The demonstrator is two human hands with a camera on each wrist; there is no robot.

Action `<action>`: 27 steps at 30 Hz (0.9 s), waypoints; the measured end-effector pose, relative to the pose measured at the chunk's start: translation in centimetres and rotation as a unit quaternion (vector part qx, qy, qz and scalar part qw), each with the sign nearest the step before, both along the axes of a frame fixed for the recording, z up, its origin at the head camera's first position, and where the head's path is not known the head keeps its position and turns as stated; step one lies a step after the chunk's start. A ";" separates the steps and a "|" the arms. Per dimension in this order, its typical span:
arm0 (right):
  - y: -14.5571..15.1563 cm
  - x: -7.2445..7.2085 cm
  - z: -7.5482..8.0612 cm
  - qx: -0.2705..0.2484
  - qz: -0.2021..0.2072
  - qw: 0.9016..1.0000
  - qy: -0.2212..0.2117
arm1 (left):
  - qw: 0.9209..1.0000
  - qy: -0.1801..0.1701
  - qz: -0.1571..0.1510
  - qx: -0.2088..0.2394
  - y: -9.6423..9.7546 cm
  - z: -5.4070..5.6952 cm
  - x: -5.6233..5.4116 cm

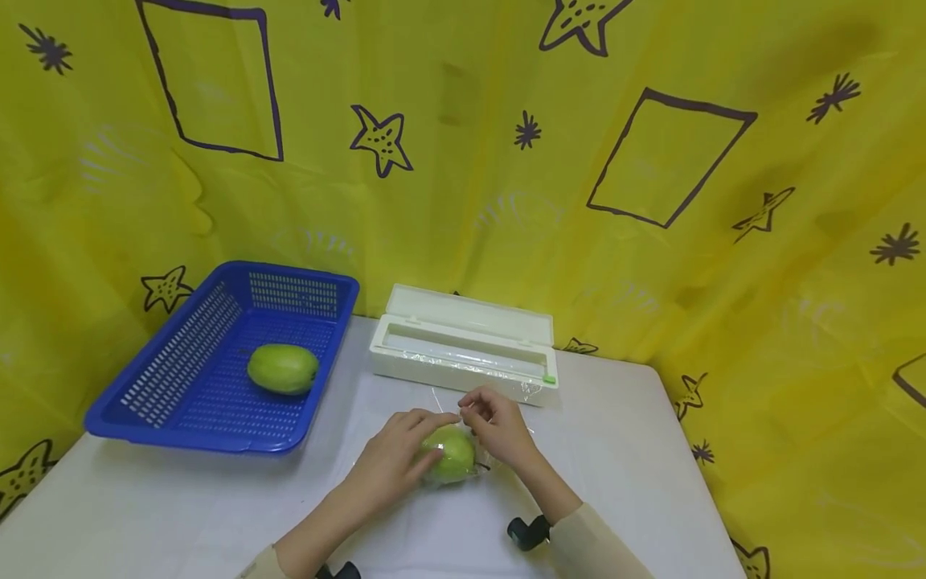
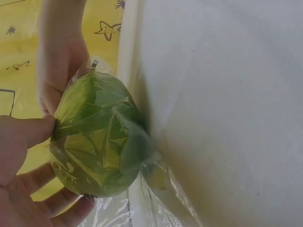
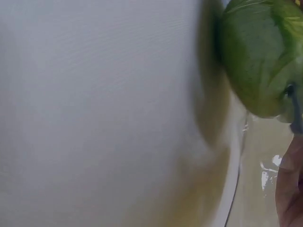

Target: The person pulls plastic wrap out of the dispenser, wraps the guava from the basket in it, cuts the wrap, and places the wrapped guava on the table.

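Note:
A green pear [image 1: 457, 457] with a dark stem lies on the white table in front of me, wrapped in clear cling film [image 2: 165, 201]. My left hand [image 1: 391, 452] holds the pear from its left side, thumb on the near side and fingers over the far side. At the pear's far right, my right hand [image 1: 499, 425] has its fingers bent and appears to pinch a bit of the film. Loose film trails off the pear in the left wrist view. In the right wrist view only part of the pear and a sliver of the hand show.
Behind the hands stands a white film dispenser [image 1: 463, 378], lid [image 1: 470, 314] raised, with a roll [image 1: 463, 354] inside. To the left, a blue plastic basket [image 1: 210, 438] contains another green pear [image 1: 282, 368]. A yellow patterned curtain [image 1: 463, 177] hangs along the back of the table [image 1: 615, 474].

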State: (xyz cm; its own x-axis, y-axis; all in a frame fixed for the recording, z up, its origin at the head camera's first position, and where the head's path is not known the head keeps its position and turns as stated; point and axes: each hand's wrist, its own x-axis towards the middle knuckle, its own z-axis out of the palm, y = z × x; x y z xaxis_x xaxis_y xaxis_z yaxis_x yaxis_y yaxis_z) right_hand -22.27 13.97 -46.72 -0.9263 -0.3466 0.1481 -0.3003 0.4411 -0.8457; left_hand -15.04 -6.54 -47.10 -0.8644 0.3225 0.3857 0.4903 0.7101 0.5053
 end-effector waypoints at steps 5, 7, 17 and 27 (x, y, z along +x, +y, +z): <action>0.6 0.2 -0.2 0.004 -0.022 1.000 -0.004 | 1.000 0.022 -0.023 -0.002 -0.1 0.0 -0.1; 0.8 0.4 0.0 -0.035 -0.063 0.997 0.000 | 0.999 0.021 -0.024 -0.002 -0.1 0.0 -0.2; -0.1 6.0 0.0 0.110 0.011 0.979 0.172 | 1.000 0.001 -0.003 -0.019 -0.1 0.2 -0.4; -1.2 6.3 -0.6 0.232 0.017 0.957 0.172 | 0.999 -0.009 0.043 -0.009 -1.6 0.2 1.5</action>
State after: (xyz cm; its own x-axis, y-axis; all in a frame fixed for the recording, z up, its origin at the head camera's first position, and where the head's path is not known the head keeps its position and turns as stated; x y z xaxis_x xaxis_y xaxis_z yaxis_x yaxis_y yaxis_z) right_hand -15.95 12.79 -47.30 -0.8372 -0.4781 0.2655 -0.5469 0.7308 -0.4084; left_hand -13.57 -8.09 -46.93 -0.8963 0.2528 0.3644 0.4174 0.7585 0.5004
